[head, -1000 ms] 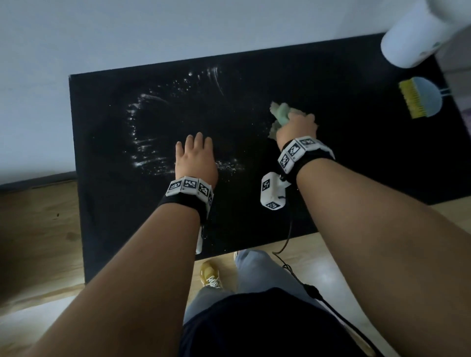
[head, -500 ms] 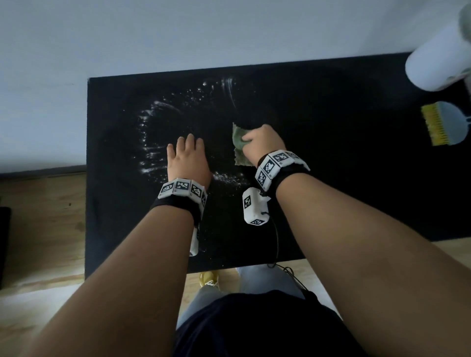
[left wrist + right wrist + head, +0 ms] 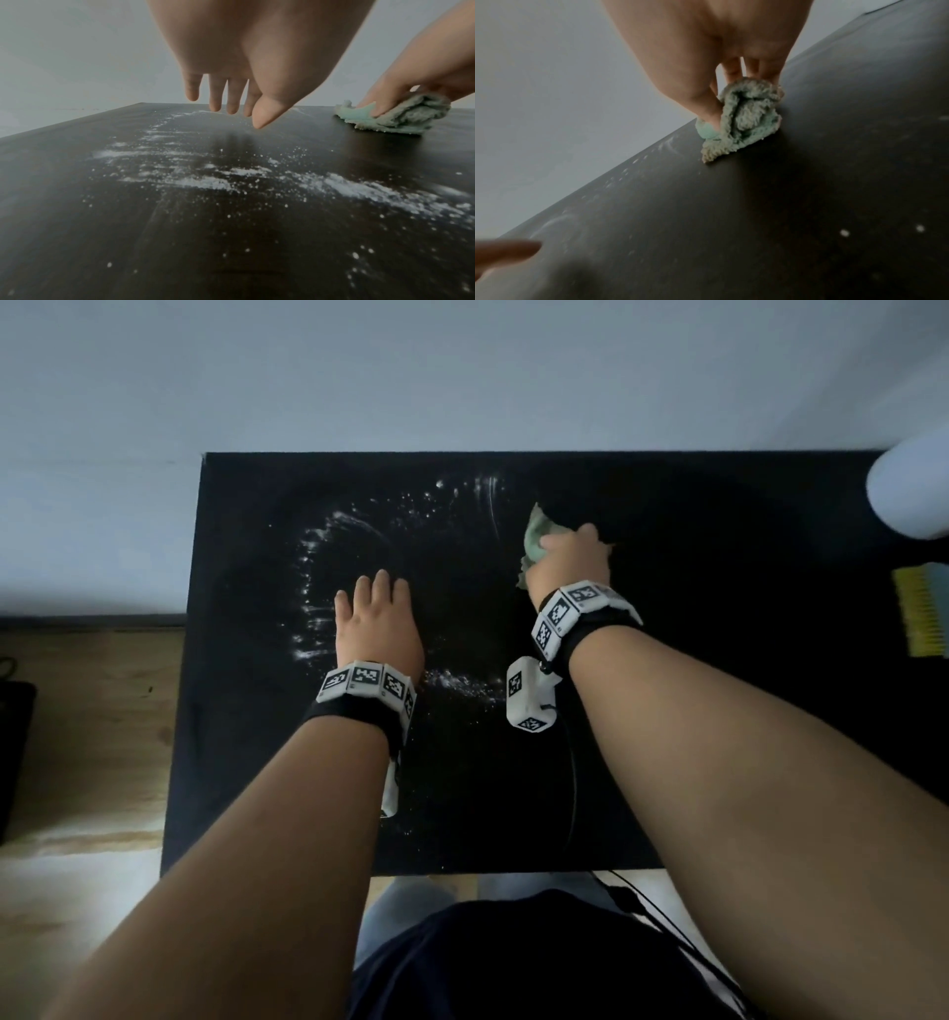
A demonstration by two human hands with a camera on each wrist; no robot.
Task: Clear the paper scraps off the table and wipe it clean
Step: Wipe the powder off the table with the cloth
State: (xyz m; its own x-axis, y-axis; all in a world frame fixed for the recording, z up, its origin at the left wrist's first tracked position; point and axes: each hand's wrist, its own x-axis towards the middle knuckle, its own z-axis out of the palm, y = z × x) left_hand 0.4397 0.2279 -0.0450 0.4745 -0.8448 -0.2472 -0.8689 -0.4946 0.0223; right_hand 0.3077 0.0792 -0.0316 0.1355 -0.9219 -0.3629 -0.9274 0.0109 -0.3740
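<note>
A black table (image 3: 719,660) carries a ring of white powdery streaks (image 3: 313,608) on its left half, seen close up as white streaks (image 3: 205,180) in the left wrist view. My right hand (image 3: 567,562) grips a crumpled green cloth (image 3: 536,539) and presses it on the table near the back middle; the cloth (image 3: 744,119) is bunched under the fingers, and the cloth (image 3: 395,117) also shows at the right of the left wrist view. My left hand (image 3: 377,629) is flat with straight fingers (image 3: 218,95) just above the streaks, holding nothing.
A white cylinder (image 3: 909,490) stands at the table's back right corner. A brush with yellow bristles (image 3: 919,613) lies at the right edge. A pale wall runs behind the table. Wooden floor (image 3: 87,737) lies to the left, and my legs are at the front edge.
The right hand swept the cloth left toward the left hand, then back right and farther from me. The left hand stayed in place over the streaks.
</note>
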